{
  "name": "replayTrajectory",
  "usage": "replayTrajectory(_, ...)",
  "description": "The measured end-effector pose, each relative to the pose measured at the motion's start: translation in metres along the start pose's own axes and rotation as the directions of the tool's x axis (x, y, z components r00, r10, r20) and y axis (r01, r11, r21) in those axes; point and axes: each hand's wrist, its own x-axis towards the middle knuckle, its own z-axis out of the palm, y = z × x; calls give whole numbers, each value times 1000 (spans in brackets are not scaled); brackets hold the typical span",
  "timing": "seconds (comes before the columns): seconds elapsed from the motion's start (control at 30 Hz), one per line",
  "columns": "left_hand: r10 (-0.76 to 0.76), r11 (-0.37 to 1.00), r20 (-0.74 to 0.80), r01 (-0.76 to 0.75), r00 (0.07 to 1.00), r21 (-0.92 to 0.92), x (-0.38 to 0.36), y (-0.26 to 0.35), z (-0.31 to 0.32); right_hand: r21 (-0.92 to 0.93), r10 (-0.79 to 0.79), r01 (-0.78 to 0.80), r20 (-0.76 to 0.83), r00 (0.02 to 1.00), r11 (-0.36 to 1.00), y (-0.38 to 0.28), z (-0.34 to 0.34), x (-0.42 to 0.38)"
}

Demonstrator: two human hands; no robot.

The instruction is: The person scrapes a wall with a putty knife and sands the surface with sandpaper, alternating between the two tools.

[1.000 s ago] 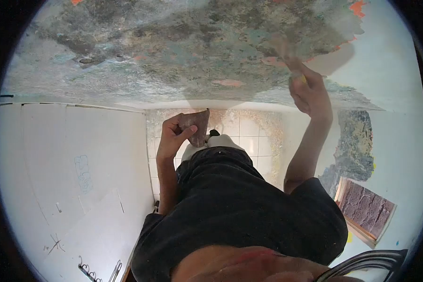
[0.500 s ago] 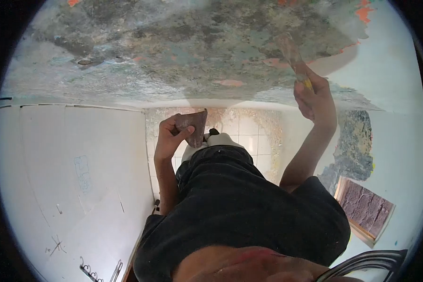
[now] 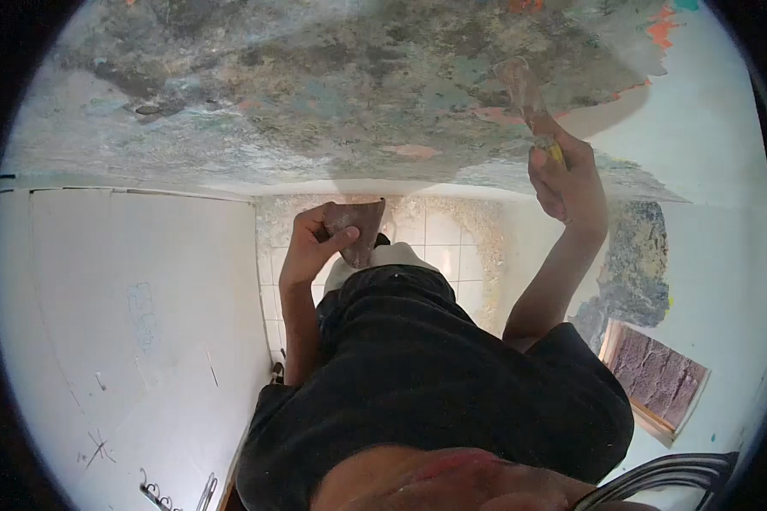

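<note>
My right hand (image 3: 568,175) grips a putty knife (image 3: 521,89), fingers wrapped round its handle, which shows a bit of yellow. The blade lies over the patchy, stripped wall (image 3: 341,94), near an orange-edged border of pale paint. Lower down and to the left, my left hand (image 3: 309,247) pinches a brown sheet of sandpaper (image 3: 358,223) between thumb and fingers. That sheet is slightly bent and hangs in front of my legs, apart from the wall.
A white panel (image 3: 145,298) with pen marks stands on the left. Pale floor tiles (image 3: 439,228) with debris along their edges lie below. On the right are a dark bare patch (image 3: 637,264) and a wood-framed opening (image 3: 660,375).
The putty knife and my right hand have shifted slightly left. The sandpaper in my left hand has moved a little to the right, while the whole view has drifted slightly.
</note>
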Motion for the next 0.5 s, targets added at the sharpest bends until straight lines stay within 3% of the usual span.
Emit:
replayTrajectory(0.1, -25, 993, -41, 20, 999, -114, 3, 0, 9, 24, 3, -1, -55, 998, 1000, -1, 2, -7)
replayTrajectory(0.33, -48, 996, -40, 45, 998, -71, 8, 8, 19, 0, 28, -28, -77, 997, 1000, -6, 6, -8)
replayTrajectory(0.43, -34, 999, -4, 33, 999, -26, 7, 13, 16, -102, 47, -56, -85, 995, 993, -11, 6, -6)
replayTrajectory(0.5, -40, 998, -13, 39, 999, -56, 4, 9, 16, -43, 55, -59, -79, 995, 997, -10, 7, -8)
